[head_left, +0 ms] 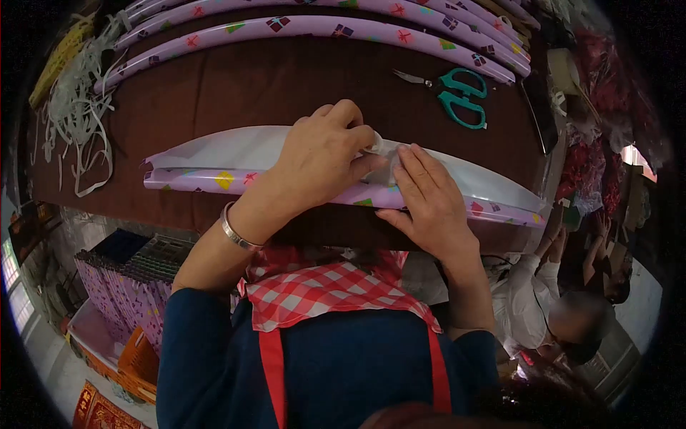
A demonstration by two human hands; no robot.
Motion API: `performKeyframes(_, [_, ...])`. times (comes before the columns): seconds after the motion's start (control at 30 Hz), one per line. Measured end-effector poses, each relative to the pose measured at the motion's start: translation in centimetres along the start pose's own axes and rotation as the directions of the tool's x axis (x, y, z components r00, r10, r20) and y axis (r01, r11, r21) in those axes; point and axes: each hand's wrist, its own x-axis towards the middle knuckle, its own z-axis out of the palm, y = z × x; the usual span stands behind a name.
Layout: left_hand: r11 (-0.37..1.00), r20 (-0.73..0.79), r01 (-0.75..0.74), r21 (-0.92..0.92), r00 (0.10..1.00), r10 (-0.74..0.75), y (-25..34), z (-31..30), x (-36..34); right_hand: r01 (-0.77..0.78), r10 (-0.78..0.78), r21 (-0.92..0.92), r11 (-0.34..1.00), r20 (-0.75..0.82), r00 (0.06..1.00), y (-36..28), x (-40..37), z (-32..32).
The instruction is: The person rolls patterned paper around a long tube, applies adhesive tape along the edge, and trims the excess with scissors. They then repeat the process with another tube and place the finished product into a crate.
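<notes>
A sheet of purple wrapping paper (225,180) with a gift-box print lies partly rolled before me, its white underside (221,150) showing along the far side. My left hand (325,154) is closed over the middle of the sheet, fingertips pinched at a small whitish, translucent piece (375,146); I cannot tell what it is. Just right of it, my right hand (429,193) lies with fingers stretched out across the white underside, thumb low at the rolled edge. Teal-handled scissors (461,96) rest with blades apart beyond the right hand.
Several finished purple rolls (314,27) lie along the table's far side. White strips (78,121) hang in a tangle at the left. A dark flat phone-like object (539,114) lies at the right edge. Folded purple packs (121,286) stand below left, above an orange basket (139,361). Another person (529,300) sits at right.
</notes>
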Motion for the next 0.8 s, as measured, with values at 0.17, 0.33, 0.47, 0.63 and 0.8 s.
performKeyframes(0.17, [0.994, 0.1, 0.068, -0.086, 0.993, -0.059, -0.8, -2.5, -0.4, 0.01, -0.01, 0.004, 1.0, -0.013, 1.0, 0.0, -0.1, 0.1])
performKeyframes(0.33, [0.965, 0.265, 0.134, -0.227, 0.962, -0.071, -3.6, -6.3, -2.3, 0.003, -0.002, 0.022, 1.0, -0.005, 1.0, 0.1, 0.0, 0.1])
performKeyframes(0.47, [0.937, 0.249, 0.233, -0.261, 0.954, -0.168, -6.3, -9.3, -4.6, -0.006, 0.006, 0.014, 1.0, -0.007, 1.0, 0.1, 0.0, 0.1])
performKeyframes(0.63, [0.904, 0.213, 0.33, -0.27, 0.936, -0.278, -8.2, -12.1, -6.8, -0.007, 0.007, 0.009, 1.0, -0.003, 1.0, 0.1, -0.1, 0.1])
performKeyframes(0.8, [0.864, 0.18, 0.434, -0.256, 0.899, -0.398, -10.2, -14.5, -9.2, -0.004, 0.004, 0.01, 1.0, 0.01, 1.0, 0.0, 0.1, -0.1])
